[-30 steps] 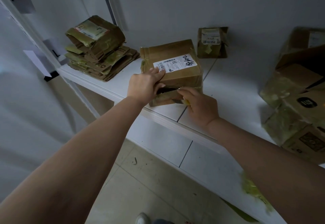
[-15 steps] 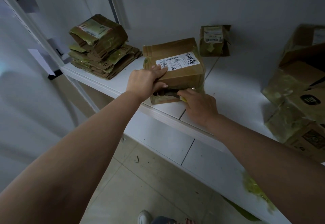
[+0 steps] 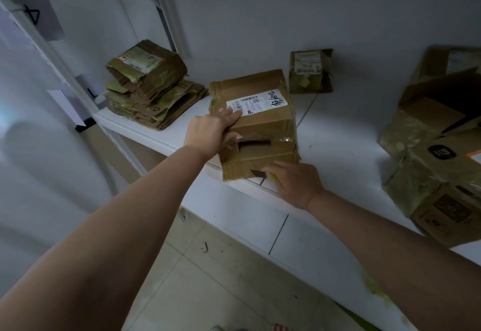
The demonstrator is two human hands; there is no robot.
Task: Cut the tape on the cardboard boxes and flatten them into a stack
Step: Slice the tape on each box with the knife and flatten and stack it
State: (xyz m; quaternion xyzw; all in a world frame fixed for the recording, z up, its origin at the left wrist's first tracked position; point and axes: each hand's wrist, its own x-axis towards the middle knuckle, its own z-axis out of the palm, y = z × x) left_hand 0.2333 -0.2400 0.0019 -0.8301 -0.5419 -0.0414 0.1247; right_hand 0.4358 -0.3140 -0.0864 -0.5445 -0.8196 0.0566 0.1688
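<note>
left hand (image 3: pixel 210 133) grips the brown labelled cardboard box (image 3: pixel 256 122) at its 9 o'clock corner, steadying it; right hand (image 3: pixel 295 181) fingers curl round a yellow-handled dark blade (image 3: pixel 259 173) at 6 o'clock.

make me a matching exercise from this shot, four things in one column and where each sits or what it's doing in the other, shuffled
Things
1. brown cardboard box with white shipping label
2. pile of flattened brown cardboard
3. small taped brown parcel
4. right hand

Places or states
A. against the back wall
B. at the shelf's left end
C. gripping a knife with a dark blade
D. under the left hand, at the shelf's front edge

Pairs: 1-D, 2-B, 3-A, 4-C
</note>
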